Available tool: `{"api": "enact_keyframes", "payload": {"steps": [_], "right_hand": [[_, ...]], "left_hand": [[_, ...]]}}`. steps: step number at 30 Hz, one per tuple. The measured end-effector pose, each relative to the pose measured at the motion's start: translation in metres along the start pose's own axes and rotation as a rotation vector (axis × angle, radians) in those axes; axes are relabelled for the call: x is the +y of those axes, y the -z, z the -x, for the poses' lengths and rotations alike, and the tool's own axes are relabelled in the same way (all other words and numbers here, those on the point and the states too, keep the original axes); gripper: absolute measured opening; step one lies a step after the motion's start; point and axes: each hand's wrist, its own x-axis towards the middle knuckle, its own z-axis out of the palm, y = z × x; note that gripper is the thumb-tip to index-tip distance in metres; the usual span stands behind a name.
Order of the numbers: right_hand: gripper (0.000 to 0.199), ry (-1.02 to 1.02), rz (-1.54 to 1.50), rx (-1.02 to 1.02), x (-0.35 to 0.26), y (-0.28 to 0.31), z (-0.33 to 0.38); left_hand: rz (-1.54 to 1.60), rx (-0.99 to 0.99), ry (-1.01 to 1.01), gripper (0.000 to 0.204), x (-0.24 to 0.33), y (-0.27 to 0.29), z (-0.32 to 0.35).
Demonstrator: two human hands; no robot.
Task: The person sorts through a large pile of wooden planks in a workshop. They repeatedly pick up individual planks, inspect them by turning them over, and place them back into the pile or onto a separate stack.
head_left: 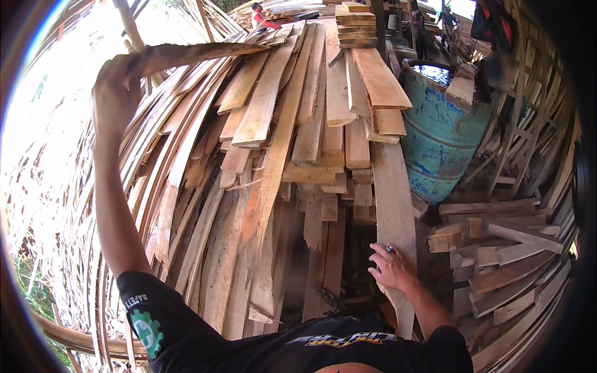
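Observation:
My left hand (117, 90) is raised at the upper left, closed around the near end of a dark, rough-edged wooden slab (193, 55). The slab points right over the stack, and its far end narrows near the pale boards. My right hand (393, 267), wearing a ring, lies across a long light-brown plank (395, 199) with its fingers apart at the plank's left edge. That plank slopes from the stack down toward my body. Between my hands spreads a large pile of sawn boards (305, 130) with uneven near ends.
A blue, rust-marked drum (444, 137) stands right of the stack, with a short board (461, 87) across its top. Cut timber pieces (510, 255) lie in a heap at the right. Thin strips (74, 236) lean along the left. A person in red (264, 18) is far off.

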Motion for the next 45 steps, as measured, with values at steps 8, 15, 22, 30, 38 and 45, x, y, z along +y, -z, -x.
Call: {"api": "enact_keyframes", "payload": {"steps": [8,15,22,30,38,45], "right_hand": [[0.026,0.009,0.016,-0.048,0.001,0.006,0.005],[0.025,0.030,0.022,-0.069,-0.001,0.007,0.001],[0.024,0.043,0.047,-0.070,-0.003,0.014,0.000],[0.026,0.041,0.088,-0.101,-0.006,0.013,-0.001],[0.027,0.035,0.093,-0.098,-0.015,0.017,-0.008],[0.025,0.151,0.017,-0.042,-0.047,0.055,-0.072]], "left_hand": [[0.167,0.025,0.179,0.024,-0.053,-0.011,-0.049],[0.035,-0.069,0.100,0.023,-0.056,-0.014,0.013],[0.219,-0.182,-0.080,0.011,0.113,0.001,0.128],[0.312,-0.537,-0.120,0.022,0.160,-0.019,0.241],[0.263,-0.692,0.254,0.021,0.108,-0.032,0.286],[0.204,-0.803,0.338,0.048,0.082,-0.027,0.291]]}}
